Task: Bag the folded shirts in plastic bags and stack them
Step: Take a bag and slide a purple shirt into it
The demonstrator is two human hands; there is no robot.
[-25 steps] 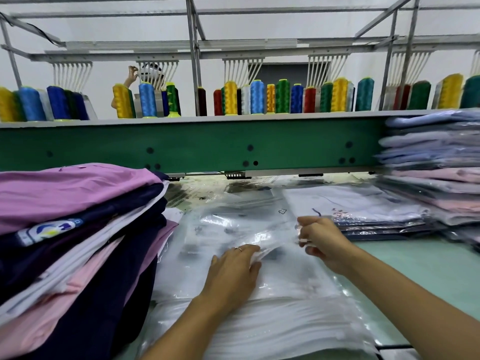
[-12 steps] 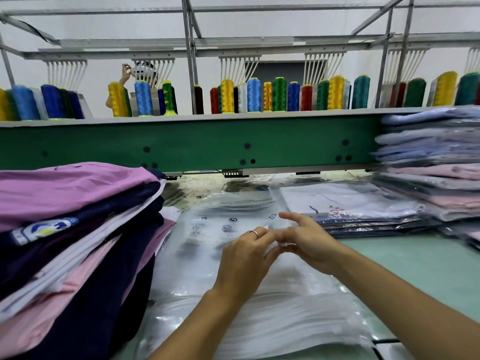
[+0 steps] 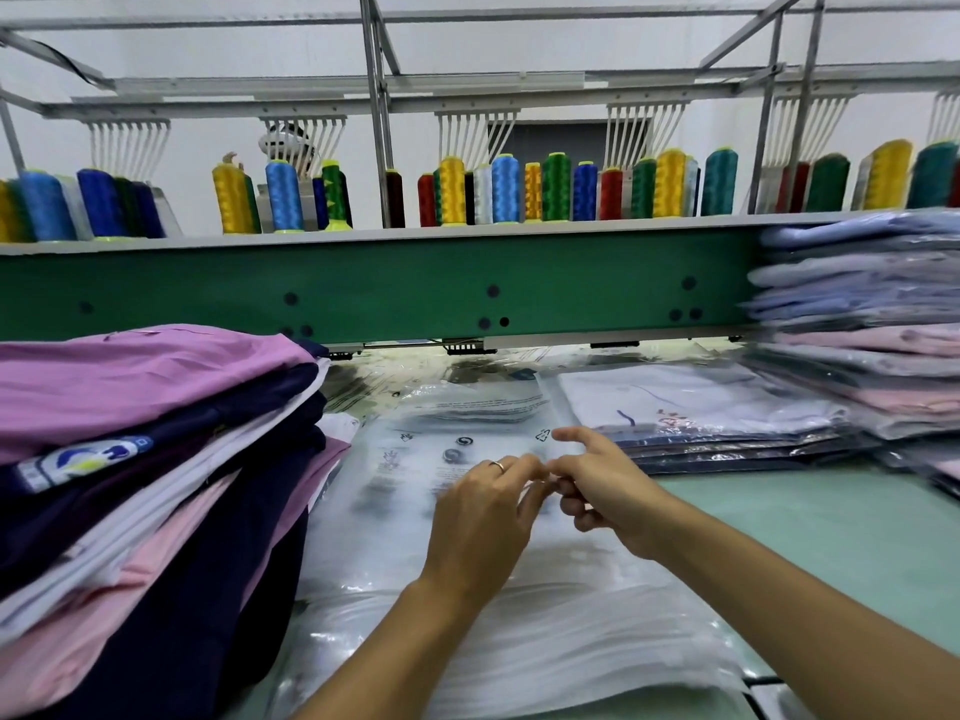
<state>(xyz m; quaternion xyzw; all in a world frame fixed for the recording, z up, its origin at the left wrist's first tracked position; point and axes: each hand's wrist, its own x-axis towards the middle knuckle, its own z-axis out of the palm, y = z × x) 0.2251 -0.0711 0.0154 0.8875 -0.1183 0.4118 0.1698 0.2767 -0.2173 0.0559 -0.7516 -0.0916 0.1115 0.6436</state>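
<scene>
A stack of clear printed plastic bags (image 3: 415, 459) lies on the table in front of me. My left hand (image 3: 483, 517), with a ring on one finger, and my right hand (image 3: 602, 491) meet fingertip to fingertip just above the stack. Both pinch a thin edge of the top bag between them. My right index finger points forward while its other fingers are curled. A pile of unbagged folded shirts (image 3: 145, 407) in purple, navy, white and pink stands at the left. Bagged shirts (image 3: 701, 407) lie flat at the back right.
A tall stack of bagged shirts (image 3: 872, 330) rises at the far right. A green machine beam (image 3: 415, 283) runs across the back, with several coloured thread cones (image 3: 504, 189) on top. The pale green table surface (image 3: 831, 537) shows at the right.
One second ago my hands were apart, each gripping crumpled plastic on the stack. They have since come together above it and now pinch at one spot.
</scene>
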